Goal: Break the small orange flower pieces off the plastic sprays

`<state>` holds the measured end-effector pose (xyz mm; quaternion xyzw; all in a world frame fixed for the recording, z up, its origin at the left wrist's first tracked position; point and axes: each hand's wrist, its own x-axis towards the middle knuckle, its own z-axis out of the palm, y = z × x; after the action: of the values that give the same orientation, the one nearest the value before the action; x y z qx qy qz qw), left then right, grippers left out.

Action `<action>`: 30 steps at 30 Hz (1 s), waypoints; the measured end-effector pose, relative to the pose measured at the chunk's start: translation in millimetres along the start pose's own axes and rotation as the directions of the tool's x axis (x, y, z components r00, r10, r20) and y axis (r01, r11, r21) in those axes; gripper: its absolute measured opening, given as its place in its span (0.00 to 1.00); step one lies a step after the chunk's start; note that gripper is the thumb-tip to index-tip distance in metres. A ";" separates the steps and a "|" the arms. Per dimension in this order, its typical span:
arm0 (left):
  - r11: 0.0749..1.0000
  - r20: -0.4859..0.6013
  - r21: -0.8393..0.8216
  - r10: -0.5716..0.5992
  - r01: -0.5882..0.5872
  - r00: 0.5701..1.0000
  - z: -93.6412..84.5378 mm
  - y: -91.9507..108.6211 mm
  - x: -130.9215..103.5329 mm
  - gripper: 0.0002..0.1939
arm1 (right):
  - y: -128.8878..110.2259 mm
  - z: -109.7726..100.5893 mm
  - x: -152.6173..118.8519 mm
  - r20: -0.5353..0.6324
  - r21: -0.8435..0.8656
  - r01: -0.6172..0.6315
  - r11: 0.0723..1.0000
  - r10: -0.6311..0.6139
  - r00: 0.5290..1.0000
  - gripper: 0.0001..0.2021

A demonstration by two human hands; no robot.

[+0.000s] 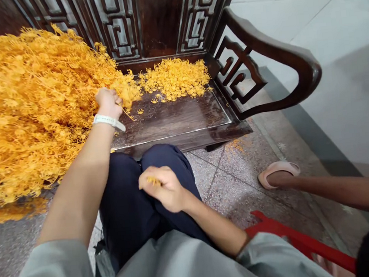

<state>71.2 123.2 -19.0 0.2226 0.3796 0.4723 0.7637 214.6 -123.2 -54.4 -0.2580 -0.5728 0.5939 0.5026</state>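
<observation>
My left hand (109, 103), with a white band on the wrist, reaches to the right edge of a big heap of orange-yellow plastic flower sprays (34, 102). Its fingers are closed on a thin yellow stem (127, 113) that pokes out below them; the other end blends into the heap. Above my lap my right hand (163, 189) is curled shut, and small yellow flower pieces (154, 180) show between thumb and fingers. A smaller pile of loose yellow flower heads (177, 79) lies on the dark wooden bench (169, 120), to the right of my left hand.
The bench has a carved lattice back (121, 21) and a curved armrest (277, 52) on the right. Yellow scraps (235, 146) lie on the speckled floor. Another person's leg and pink slipper (278, 174) are at right, near a red chair part (292, 237).
</observation>
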 end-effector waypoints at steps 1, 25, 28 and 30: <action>1.000 0.002 -0.012 -0.010 0.010 1.000 -4.9 1.1 -0.8 0.22 | -3.1 0.6 -6.6 0.094 -0.017 -0.023 1.000 0.024 0.995 0.14; 0.995 0.083 -0.037 0.093 -0.090 0.992 -5.9 9.1 -53.1 0.12 | 53.4 -105.4 133.1 -0.225 0.502 -0.302 0.811 0.459 0.860 0.22; 0.982 0.100 0.119 0.136 -0.148 0.986 -7.3 -3.3 -40.3 0.09 | 52.5 -84.8 123.3 0.042 0.565 -0.403 0.720 0.463 0.885 0.23; 0.918 0.121 0.280 0.257 -0.281 0.959 -12.9 -14.0 -27.0 0.10 | 49.4 -82.3 119.8 0.081 0.582 -0.388 0.715 0.424 0.902 0.20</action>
<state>61.6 92.6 -26.7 0.4031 0.3801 0.5013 0.6647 229.0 26.3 -85.9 -0.2269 -0.2764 0.8285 0.4309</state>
